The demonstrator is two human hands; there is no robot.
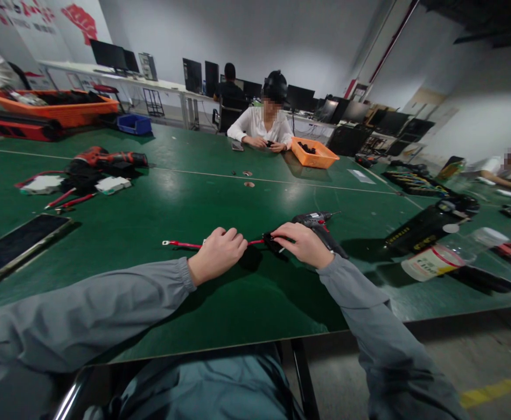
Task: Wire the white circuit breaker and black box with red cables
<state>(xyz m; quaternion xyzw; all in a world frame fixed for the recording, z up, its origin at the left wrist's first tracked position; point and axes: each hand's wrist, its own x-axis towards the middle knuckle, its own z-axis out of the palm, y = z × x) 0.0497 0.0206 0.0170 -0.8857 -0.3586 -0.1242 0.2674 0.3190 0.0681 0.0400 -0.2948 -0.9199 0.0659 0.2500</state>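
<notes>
A red cable [185, 245] with a metal ring lug at its left end runs sideways above the green table [150, 326]. My left hand [221, 252] is closed around the cable's middle. The cable's right end meets a small black part [273, 242], which my right hand [301, 242] pinches between thumb and fingers. Its exact kind cannot be made out, as my fingers cover some of it. Just beyond my right hand lies a black and red power drill [319, 224] with a thin bit.
On the right lie a black bottle [426, 227] and a clear plastic bottle [439, 259]. To the left are a phone [19, 242], white connector blocks [113, 185] and an orange-black power tool [107, 160]. Across the table a person [262, 125] sits beside an orange basket [314, 156].
</notes>
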